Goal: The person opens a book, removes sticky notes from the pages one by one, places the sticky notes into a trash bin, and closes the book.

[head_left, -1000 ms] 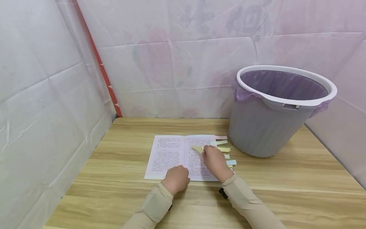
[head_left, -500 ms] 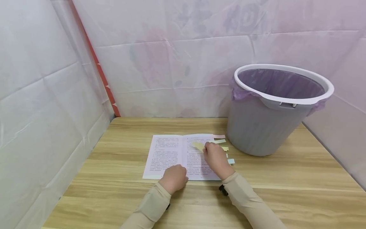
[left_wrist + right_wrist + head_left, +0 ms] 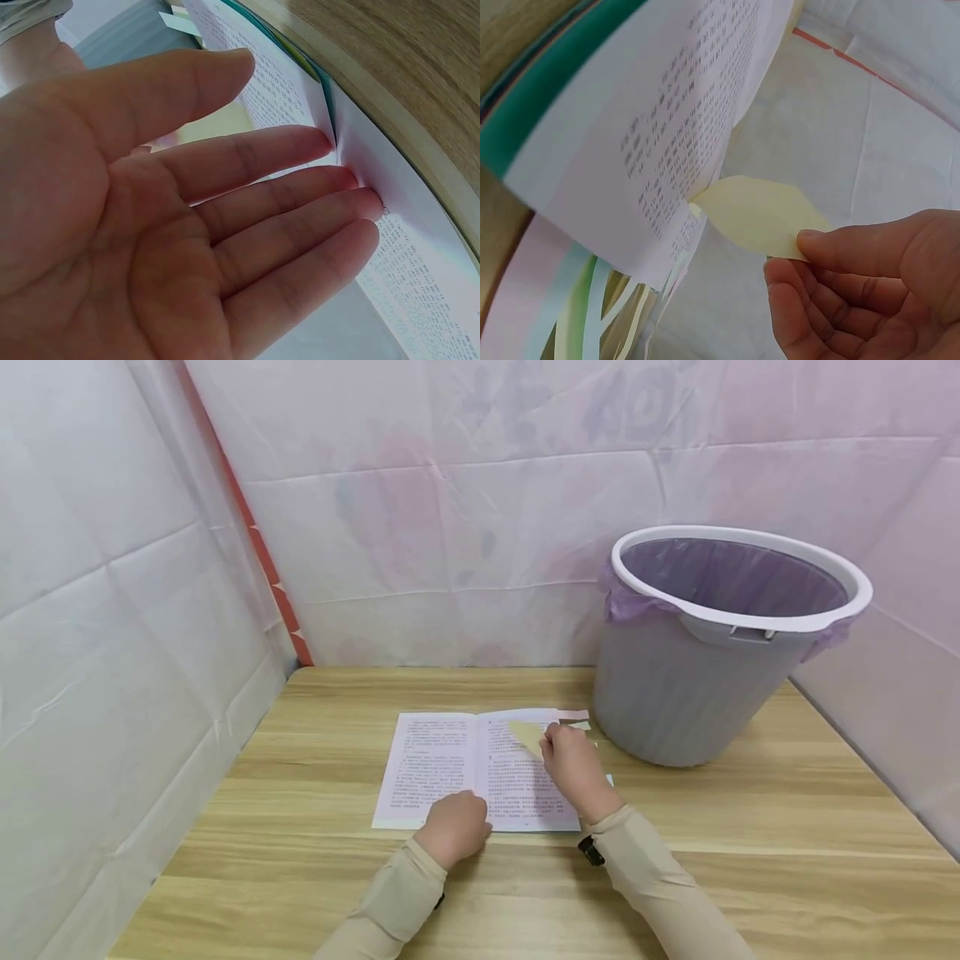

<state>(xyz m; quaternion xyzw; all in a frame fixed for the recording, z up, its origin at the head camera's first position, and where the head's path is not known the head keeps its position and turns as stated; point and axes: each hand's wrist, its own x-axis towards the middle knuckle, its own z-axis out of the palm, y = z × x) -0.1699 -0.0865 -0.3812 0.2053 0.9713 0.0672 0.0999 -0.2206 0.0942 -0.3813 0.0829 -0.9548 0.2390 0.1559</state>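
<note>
Yellow paper: one sticky note (image 3: 527, 737) stands over the right page of an open printed book (image 3: 431, 768), one end meeting that page, the other pinched between thumb and fingertips of the right hand (image 3: 577, 772). The left hand (image 3: 453, 828) lies at the near end of the gutter, fingers extended and slightly spread, fingertips touching the paper, gripping nothing.

Risks, as judged: the note bows between hand and page, so a sharp pull could rip it at the attached end or lift and tear the leaf. The left hand bears only on the near edge; the far right corner has no hand on it, and the book could skid or swing if that contact slips. The right hand also overhangs the right margin, where a pink tab (image 3: 573, 716) and a pale blue tab (image 3: 610, 779) project; the sleeve (image 3: 645, 860) or knuckles could snag these.

Surroundings: a grey waste bin (image 3: 667, 693) with purple liner (image 3: 632, 603) stands near the tabs on the far right of the wooden table (image 3: 300, 893), limiting sideways room. Pale sheeting (image 3: 480, 543) closes off the far side.
</note>
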